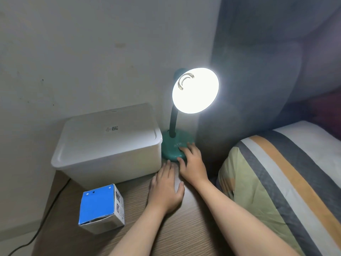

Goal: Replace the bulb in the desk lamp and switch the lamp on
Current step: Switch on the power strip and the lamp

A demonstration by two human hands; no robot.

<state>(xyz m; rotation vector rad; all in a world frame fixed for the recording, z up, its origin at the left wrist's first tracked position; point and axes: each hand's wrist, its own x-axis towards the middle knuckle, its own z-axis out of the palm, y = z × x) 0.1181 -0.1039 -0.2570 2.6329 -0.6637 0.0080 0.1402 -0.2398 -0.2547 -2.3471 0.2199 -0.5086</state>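
A green desk lamp stands at the back of the wooden table, its round base next to the wall. Its shade faces me and glows bright white, so the bulb inside is lost in the glare. My right hand rests on the front right of the base, fingertips pressing on its top. My left hand lies flat on the table just in front of the base, fingers spread, holding nothing. A blue and white bulb box stands at the front left of the table.
A white lidded plastic bin sits left of the lamp against the wall. A black cable runs down the table's left edge. A striped pillow on a bed lies close on the right.
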